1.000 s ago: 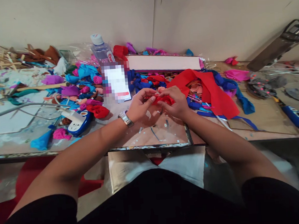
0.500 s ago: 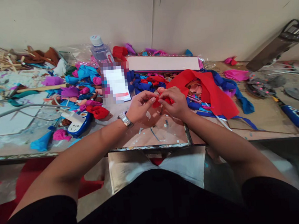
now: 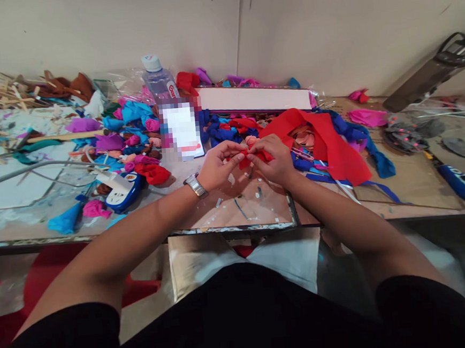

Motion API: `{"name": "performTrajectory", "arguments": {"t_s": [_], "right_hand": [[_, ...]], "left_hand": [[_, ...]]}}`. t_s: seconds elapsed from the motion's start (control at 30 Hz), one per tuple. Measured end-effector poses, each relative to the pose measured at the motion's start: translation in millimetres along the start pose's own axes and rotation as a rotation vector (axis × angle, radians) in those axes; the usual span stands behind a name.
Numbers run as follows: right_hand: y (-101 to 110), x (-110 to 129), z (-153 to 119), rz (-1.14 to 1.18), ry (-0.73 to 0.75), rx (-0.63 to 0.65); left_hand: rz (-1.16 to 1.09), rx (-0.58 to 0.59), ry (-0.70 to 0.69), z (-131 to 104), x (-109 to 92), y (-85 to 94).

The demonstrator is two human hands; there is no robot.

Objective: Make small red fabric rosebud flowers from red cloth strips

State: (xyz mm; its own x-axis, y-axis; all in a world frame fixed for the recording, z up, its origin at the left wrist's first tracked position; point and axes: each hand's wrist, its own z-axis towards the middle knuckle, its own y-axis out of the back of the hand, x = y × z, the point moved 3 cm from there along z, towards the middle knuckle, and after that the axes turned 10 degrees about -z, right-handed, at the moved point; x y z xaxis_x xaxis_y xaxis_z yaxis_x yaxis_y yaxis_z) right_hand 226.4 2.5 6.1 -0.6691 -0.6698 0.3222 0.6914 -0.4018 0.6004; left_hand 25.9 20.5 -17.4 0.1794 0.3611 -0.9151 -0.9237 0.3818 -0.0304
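Between my two hands, just above the front of the table, is a small gathered piece of red crepe paper. My left hand, with a metal watch at the wrist, pinches its left side between thumb and fingers. On the other side, my right hand is closed on the same piece, thumb and fingertips together. The fingers cover part of the paper. A long red crepe strip lies behind and right of my right hand. Past my fingertips sits a heap of blue and red paper pieces.
A phone and a water bottle stand behind my left hand. Left are a power strip with a cable, paper flowers and pliers. A white box lies along the wall; a dark tumbler leans right.
Both hands stay in nearly the same place, still pinching the red crepe paper. Only small finger shifts show, and the whole view has moved slightly.
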Motion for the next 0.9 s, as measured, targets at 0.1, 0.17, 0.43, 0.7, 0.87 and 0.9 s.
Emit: {"name": "performTrajectory", "arguments": {"t_s": [0.1,0.17,0.43,0.7,0.87,0.9], "right_hand": [[0.0,-0.3,0.2,-0.001,-0.026,0.014],[0.1,-0.4,0.4,0.007,-0.026,0.012],[-2.3,-1.7,-0.1,0.031,0.002,0.012],[-3.4,-4.3,-2.5,0.008,0.020,0.017],[-3.0,-1.2,-3.2,0.028,0.080,0.005],[-2.8,-0.9,-3.3,0.030,0.073,0.005]], "left_hand": [[0.008,0.008,0.008,-1.4,-1.6,-1.2],[0.011,0.008,0.014,-1.8,-2.8,-1.8],[0.105,-0.014,-0.029,0.0,-4.5,1.9],[-0.046,-0.023,-0.004,0.9,1.2,2.1],[-0.027,-0.009,-0.015,0.4,2.4,1.0],[-0.003,-0.016,-0.027,0.2,1.7,1.1]]}}
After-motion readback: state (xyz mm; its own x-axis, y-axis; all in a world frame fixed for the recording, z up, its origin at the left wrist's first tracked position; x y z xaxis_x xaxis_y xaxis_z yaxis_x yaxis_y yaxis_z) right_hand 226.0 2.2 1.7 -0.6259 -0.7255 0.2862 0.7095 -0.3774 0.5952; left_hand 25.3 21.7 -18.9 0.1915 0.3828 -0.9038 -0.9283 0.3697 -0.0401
